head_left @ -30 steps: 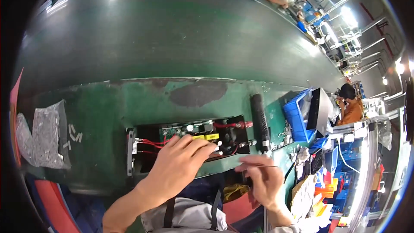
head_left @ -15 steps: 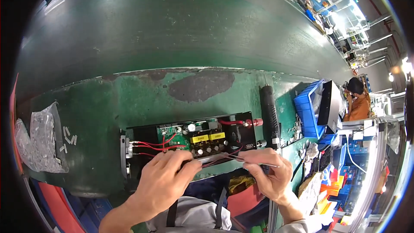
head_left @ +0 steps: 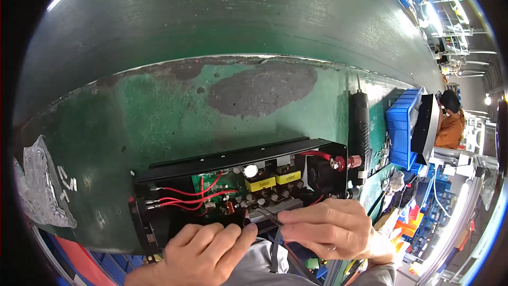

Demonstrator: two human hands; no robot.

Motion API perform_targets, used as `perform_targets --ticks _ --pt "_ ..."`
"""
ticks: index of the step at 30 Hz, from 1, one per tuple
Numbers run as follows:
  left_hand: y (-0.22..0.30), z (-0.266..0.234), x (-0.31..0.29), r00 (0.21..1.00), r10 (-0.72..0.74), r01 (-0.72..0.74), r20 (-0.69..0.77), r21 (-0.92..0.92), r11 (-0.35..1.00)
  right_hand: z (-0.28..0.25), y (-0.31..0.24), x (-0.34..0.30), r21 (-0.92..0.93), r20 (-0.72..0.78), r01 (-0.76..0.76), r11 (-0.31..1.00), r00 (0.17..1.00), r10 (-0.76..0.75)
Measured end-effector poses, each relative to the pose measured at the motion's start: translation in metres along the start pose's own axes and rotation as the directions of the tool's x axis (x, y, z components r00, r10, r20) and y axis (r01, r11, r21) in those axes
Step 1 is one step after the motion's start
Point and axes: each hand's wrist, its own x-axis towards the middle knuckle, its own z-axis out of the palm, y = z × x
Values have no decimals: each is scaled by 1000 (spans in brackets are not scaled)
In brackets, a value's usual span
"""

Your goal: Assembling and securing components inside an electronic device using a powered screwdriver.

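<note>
A long black metal case [head_left: 233, 160] lies in front of me with its top off. Inside it are a green circuit board [head_left: 198, 182], yellow blocks [head_left: 260, 184] and red wires [head_left: 182, 190] running to its left end. A red terminal [head_left: 353, 162] sticks out at the right. My right hand [head_left: 333, 228] is closed on thin metal tweezers [head_left: 271, 214], their tips down among the board's parts. At the near edge, my left hand [head_left: 209, 251] is closed, its fingertips close to the tweezers. What those fingers pinch, if anything, is hidden.
A black cylindrical tool [head_left: 359, 127] lies right of the case, with a blue bin [head_left: 400, 127] beyond it. On the left are a clear plastic bag [head_left: 42, 190] and several small white pieces [head_left: 64, 177]. A person in orange [head_left: 450, 130] sits far right.
My view has shifted, and the case appears larger, lower and more tilted. The tweezers have moved steeper into the case, and my right hand has turned over them. Both hands sit lower in view.
</note>
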Motion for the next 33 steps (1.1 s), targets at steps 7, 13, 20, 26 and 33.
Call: perform_targets --ticks 7,13,20,26,33 --pt "-5 1 0 998 36 -37 -54 -13 999 -1 -3 18 -89 183 12 996 983 5" --pt "-12 -5 1 993 115 -115 -20 -17 993 7 -3 26 -77 307 48 996 951 -22" --pt "-12 3 0 988 118 -123 -104 -36 992 -2 -12 30 -167 312 84 982 950 -28" --pt "-11 3 -1 991 86 -90 -104 -43 995 -14 -13 14 -131 72 -40 991 996 49" --pt "-12 0 1 993 105 -106 -55 -10 994 -13 -9 16 -140 245 -86 986 962 119"
